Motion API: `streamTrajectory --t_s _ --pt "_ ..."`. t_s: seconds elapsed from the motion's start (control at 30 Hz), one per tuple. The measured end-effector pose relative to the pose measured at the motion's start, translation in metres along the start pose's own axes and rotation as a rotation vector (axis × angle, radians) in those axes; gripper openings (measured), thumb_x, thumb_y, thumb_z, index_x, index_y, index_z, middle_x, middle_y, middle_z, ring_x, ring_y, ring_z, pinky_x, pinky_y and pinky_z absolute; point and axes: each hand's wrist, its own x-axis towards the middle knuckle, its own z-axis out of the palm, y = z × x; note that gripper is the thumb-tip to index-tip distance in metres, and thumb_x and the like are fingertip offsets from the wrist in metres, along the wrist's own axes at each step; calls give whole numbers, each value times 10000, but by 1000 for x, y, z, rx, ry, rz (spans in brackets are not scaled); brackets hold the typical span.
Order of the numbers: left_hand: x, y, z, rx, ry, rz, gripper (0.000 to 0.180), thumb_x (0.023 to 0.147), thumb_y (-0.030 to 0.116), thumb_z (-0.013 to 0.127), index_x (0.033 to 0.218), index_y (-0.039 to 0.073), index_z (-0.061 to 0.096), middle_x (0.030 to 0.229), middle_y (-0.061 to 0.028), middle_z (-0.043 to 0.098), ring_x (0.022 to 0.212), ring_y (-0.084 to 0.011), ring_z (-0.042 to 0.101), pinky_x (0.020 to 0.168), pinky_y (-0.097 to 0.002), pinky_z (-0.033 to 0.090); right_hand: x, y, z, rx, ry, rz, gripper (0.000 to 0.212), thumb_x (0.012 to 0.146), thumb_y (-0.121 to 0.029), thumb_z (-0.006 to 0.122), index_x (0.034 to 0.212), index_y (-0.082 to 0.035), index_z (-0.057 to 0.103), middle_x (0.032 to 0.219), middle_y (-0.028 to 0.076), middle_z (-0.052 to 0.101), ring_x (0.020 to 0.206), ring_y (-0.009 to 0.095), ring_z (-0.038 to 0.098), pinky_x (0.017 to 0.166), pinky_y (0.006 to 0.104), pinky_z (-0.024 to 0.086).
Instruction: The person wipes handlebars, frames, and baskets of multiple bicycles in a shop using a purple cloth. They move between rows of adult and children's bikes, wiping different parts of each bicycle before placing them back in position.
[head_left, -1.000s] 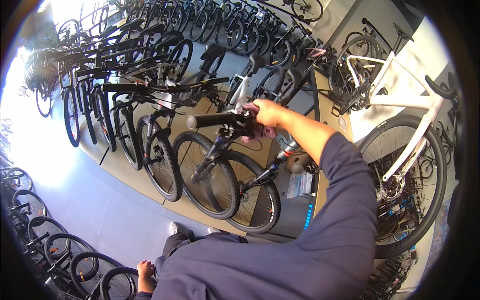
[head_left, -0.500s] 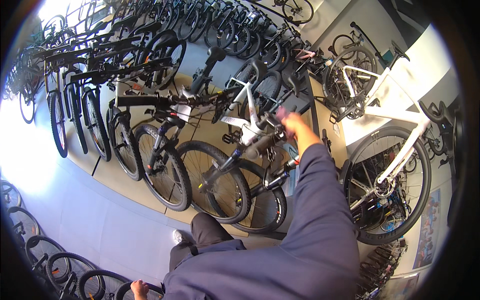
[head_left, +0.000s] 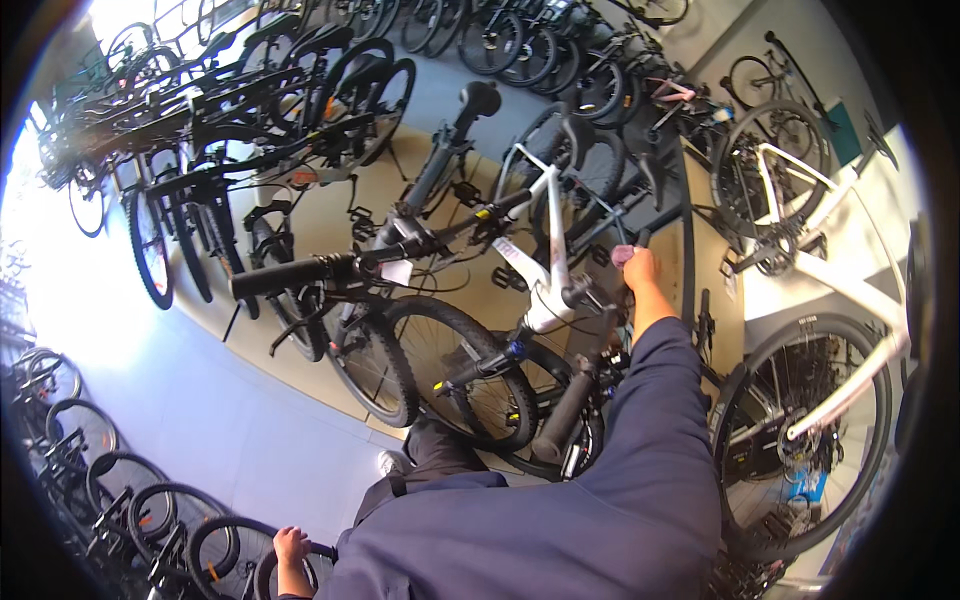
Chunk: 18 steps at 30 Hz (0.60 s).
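Out past the middle of the view, my right arm reaches forward. My right hand [head_left: 643, 270] is closed on a small pinkish-purple cloth [head_left: 622, 256]. Just to its left stands a white bicycle [head_left: 548, 305], its handlebar grip [head_left: 563, 415] turned toward me beside my forearm. Left of that is a grey bicycle with a thick black handlebar grip [head_left: 290, 277] and a white tag [head_left: 396, 271] hanging from the bar. Low on the left, my left hand [head_left: 291, 546] hangs near my side, fingers curled, nothing visible in them.
Parked bicycles crowd the left and back, several on a low beige platform [head_left: 285, 355]. To the right, a white road bike [head_left: 845, 285] stands close to my arm. A row of wheels [head_left: 165, 515] lines the lower left, beside the grey floor [head_left: 235, 420].
My right hand has moved from the white bicycle's handlebar to the right, beyond it. That handlebar has turned, its grip now nearer me. The view has shifted, and my left hand shows more fully.
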Motion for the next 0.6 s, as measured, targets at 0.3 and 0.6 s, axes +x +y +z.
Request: streamTrajectory --t_s 0.3,0.6 --pt "-38 194 80 147 28 541 440 965 176 616 1342 -45 562 1005 -115 674 813 -154 646 660 -301 551 -41 -271 -39 318 -383 -417 334 891 -83 565 1194 -90 704 962 173 764 922 291 762 867 451 584" --pt "-168 447 257 181 -151 1404 656 936 60 712 1538 64 451 1437 -129 587 1258 -232 586 1012 -391 499 -165 -350 16 74 -342 -879 284 1005 -217 500 957 -36 713 961 187 748 950 363 732 905 467 551"
